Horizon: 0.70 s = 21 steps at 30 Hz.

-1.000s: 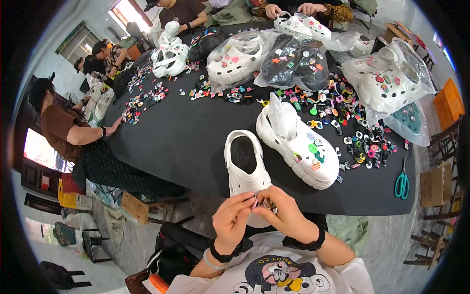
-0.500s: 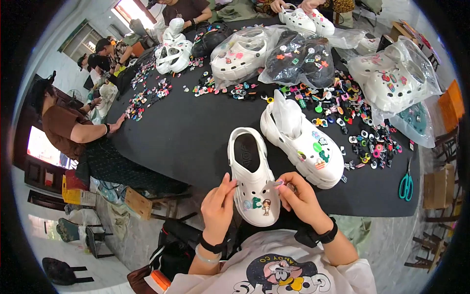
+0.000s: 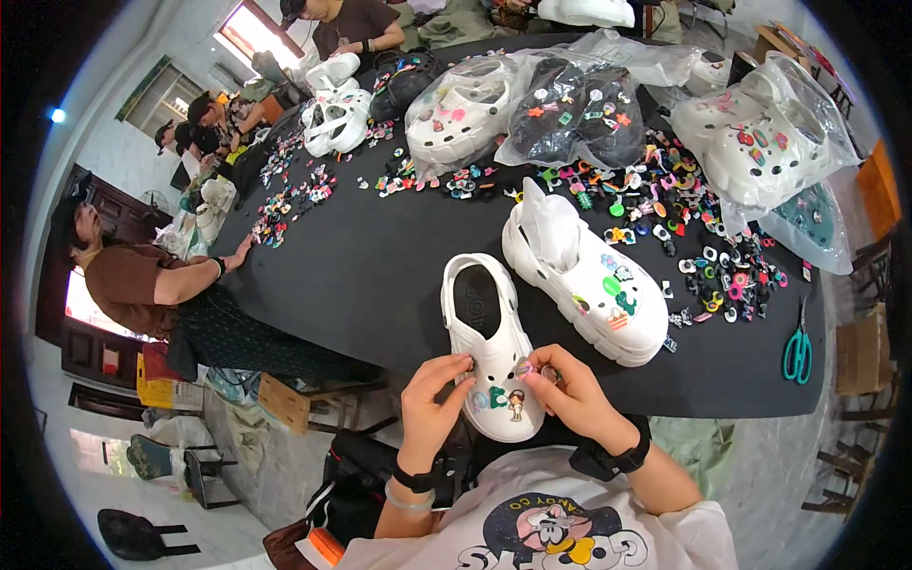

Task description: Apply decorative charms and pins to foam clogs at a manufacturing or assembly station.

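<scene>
A white clog [image 3: 503,353] lies sole down in front of me at the table's near edge, toe toward me. Several charms, among them a green one [image 3: 498,398] and a small figure [image 3: 516,406], sit on its toe. At the clog's right side, my right hand [image 3: 567,388] pinches a small shoe charm [image 3: 523,370] against its upper. My left hand [image 3: 432,397] is at the left side, thumb and forefinger closed together near the upper; what is between them is hidden. Beside it stands a second white clog [image 3: 608,290] with charms on top and white stuffing [image 3: 549,228] inside.
Loose charms [image 3: 731,280] are heaped at the right, with teal scissors [image 3: 798,354] near the table's right edge. Bagged white clogs [image 3: 465,114] and black clogs [image 3: 570,114] stand farther back. A co-worker [image 3: 142,275] leans a hand on the black table [image 3: 351,275] at left.
My left fingers have come down and closed at the clog's side. My right hand has moved slightly left, bringing the charm onto the upper. The clogs held by a co-worker at the back have shifted.
</scene>
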Tool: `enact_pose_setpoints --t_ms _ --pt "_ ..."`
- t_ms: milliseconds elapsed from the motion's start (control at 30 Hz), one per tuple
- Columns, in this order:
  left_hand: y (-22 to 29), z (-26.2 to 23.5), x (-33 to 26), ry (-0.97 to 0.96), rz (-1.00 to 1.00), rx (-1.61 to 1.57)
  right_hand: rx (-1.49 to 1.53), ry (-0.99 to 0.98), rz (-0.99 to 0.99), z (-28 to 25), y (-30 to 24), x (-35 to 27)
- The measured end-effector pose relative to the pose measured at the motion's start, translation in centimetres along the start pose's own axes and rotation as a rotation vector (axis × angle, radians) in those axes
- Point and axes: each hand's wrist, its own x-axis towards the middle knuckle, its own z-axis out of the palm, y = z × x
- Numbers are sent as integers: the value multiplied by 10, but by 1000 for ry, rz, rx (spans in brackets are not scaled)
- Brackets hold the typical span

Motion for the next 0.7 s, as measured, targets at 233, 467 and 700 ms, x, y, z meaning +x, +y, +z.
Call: enact_pose_setpoints --t_ms 233,467,700 --pt "-3 -11 11 -138 -171 -31 -40 16 -140 1 6 3" --pt "0 -6 15 -102 -85 63 -9 33 -77 2 9 3" --pt "-6 -21 55 -392 -221 -49 -28 40 -21 2 10 4"
